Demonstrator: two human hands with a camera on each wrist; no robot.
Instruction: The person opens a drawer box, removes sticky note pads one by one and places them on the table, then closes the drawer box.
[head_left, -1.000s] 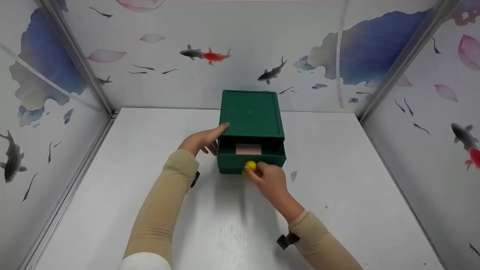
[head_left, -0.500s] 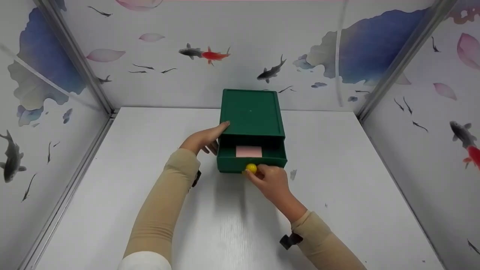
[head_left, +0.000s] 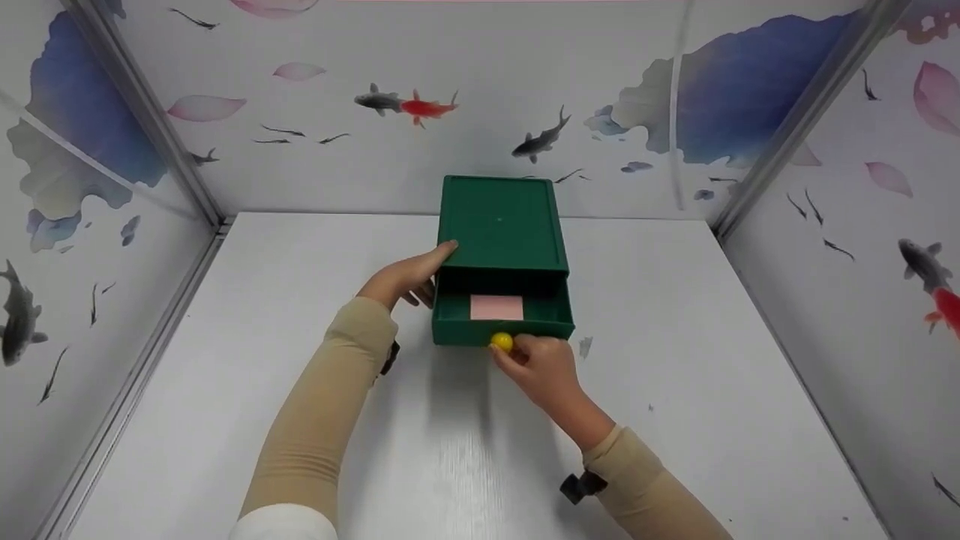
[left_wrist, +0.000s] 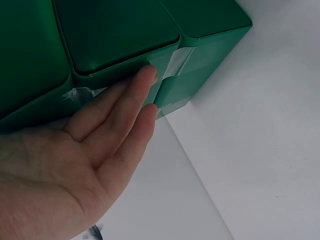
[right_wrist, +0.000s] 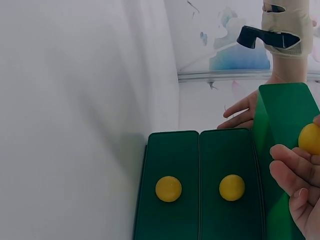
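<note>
A: Right hand?
B: Pinches yellow knob; drawer stands open, centre of head view.
A: Left hand?
B: Fingers straight along green cabinet, left side, thumb on top; probably steadying it.

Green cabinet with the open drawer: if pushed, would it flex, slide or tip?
The cabinet is probably stiff: its edges run straight. It may tip forward if the drawer is pressed down, since that juts out at the top. It could slide on the smooth-looking table, though the left hand at its side may steady it.
</note>
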